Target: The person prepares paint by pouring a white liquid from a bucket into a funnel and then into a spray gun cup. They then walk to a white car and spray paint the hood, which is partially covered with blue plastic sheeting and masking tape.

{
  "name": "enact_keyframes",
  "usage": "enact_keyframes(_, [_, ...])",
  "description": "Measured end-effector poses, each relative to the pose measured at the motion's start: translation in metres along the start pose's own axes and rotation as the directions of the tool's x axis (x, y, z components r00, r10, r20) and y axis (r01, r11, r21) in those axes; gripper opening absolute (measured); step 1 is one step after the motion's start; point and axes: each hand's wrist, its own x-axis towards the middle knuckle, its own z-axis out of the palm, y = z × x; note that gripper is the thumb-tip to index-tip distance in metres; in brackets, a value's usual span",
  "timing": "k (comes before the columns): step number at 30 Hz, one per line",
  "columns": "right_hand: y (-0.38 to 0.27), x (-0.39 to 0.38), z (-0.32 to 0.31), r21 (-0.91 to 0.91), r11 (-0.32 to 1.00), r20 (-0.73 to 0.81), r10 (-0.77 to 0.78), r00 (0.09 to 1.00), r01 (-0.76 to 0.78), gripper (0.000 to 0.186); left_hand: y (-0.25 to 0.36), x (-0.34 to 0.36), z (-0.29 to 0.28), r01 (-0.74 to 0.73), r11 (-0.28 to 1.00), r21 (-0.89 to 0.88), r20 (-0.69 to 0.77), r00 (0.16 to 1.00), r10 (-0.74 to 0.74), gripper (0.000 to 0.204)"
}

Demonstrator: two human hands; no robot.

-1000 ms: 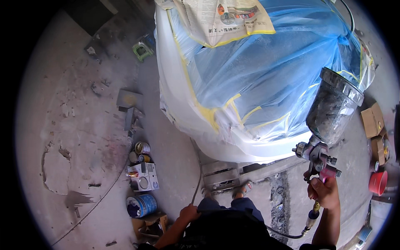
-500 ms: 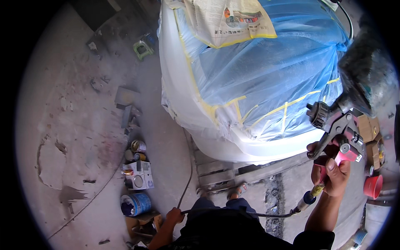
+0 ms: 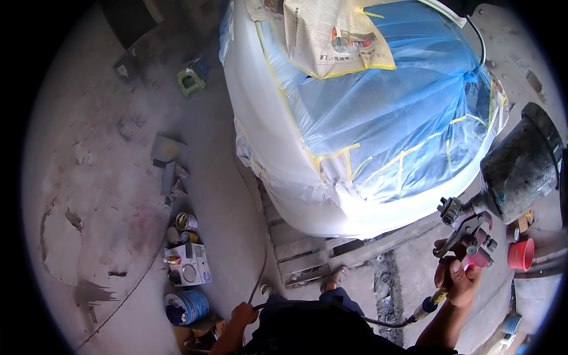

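On the right, my right hand (image 3: pixel 463 285) is closed around the handle of a spray gun (image 3: pixel 471 236) with a pinkish-red body. A large dark paint cup (image 3: pixel 516 171) is fixed to the gun and leans to the upper right. From the handle's coupling a black air hose (image 3: pixel 290 304) runs left across my body. My left hand (image 3: pixel 244 313) is wrapped around that hose at the lower left. Ahead stands a white car body (image 3: pixel 355 222), largely covered with blue plastic film (image 3: pixel 390 100), yellow tape and newspaper (image 3: pixel 337 50). The gun is apart from its near right edge.
Paint cans (image 3: pixel 186 222), a white box (image 3: pixel 192 263) and a blue bucket (image 3: pixel 195 306) line the floor at left. A green stool (image 3: pixel 190 81) stands farther off. A red bucket (image 3: pixel 520 254) is at the right. Slatted boards (image 3: pixel 302 260) lie before my feet.
My right hand and the spray gun have moved slightly down, and the cup shows more fully. The view has shifted, so the car sits a little lower. Both grips stay the same.
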Motion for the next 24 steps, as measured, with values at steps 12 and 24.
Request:
enact_keyframes(12, [-0.023, -0.108, 0.167, -0.138, 0.981, -0.394, -0.179, 0.902, 0.134, 0.045, -0.196, 0.054, -0.031, -0.138, 0.990, 0.019, -0.033, 0.990, 0.138, 0.047])
enact_keyframes(24, [-0.009, -0.161, 0.281, -0.304, 0.934, -0.734, -0.103, 0.671, -0.189, 0.025, -0.315, 0.150, -0.105, -0.361, 0.932, 0.015, -0.259, 0.899, 0.353, 0.034])
